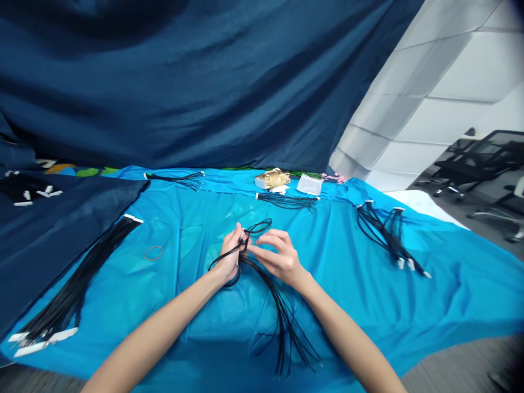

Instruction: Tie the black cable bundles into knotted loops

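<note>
A bundle of thin black cables (276, 297) hangs from my hands over the front of the blue cloth, its loose ends fanned out low down. My left hand (229, 254) is closed around the upper part of this bundle, near a white connector. Some of the cables loop around its fingers, and one loop (258, 225) sticks out to the upper right. My right hand (280, 254) is beside it with bent fingers, thumb and fingertips pinched at the cables by the left fingers. What exactly the right fingertips grip is too small to make out.
Bundled black cables with white connectors lie at the left (88, 278), at the right (385, 234), and at the back (286, 201). A thin rubber band (154, 253) lies left of my hands. A gold packet (273, 178) and a white packet (309, 184) sit at the back.
</note>
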Demonstrator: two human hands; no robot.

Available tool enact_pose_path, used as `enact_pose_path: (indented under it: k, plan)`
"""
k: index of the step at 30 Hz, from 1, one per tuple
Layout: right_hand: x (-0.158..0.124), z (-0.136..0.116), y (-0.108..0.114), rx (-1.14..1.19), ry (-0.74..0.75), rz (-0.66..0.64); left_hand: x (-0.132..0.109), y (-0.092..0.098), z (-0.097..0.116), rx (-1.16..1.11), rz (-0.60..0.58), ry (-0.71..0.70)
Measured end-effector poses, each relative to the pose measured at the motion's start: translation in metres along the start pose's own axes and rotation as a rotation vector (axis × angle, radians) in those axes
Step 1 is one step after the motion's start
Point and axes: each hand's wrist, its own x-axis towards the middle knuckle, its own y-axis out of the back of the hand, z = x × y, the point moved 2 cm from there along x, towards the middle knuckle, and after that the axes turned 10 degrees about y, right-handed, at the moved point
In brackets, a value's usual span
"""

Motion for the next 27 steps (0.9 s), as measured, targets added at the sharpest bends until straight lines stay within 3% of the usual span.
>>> enact_pose_path:
  k: [4, 11, 16, 20, 23, 25, 27]
  plan:
    - [-0.001, -0.002, 0.0, 0.003, 0.12, -0.045, 0.001, 0.003, 0.004, 0.028, -0.052, 0.064]
    - [0.0, -0.004, -0.003, -0.054, 0.201, -0.043, -0.001, 0.0, 0.004, 0.017, -0.077, 0.099]
    - [-0.002, -0.005, -0.007, 0.024, 0.149, -0.053, -0.002, -0.002, 0.003, 0.022, -0.062, 0.111]
    - [0.003, -0.007, -0.007, 0.255, -0.049, -0.005, -0.001, 0.0, 0.002, 0.025, -0.03, 0.102]
    - [0.008, -0.007, -0.005, 0.532, -0.306, 0.098, 0.0, 0.002, 0.001, 0.053, 0.001, 0.085]
    - [0.01, -0.003, -0.004, 0.743, -0.565, 0.251, 0.001, 0.002, 0.0, 0.081, 0.002, 0.073]
    - [0.008, 0.004, -0.001, 0.887, -0.833, 0.488, 0.001, 0.002, 0.0, 0.111, -0.004, 0.059]
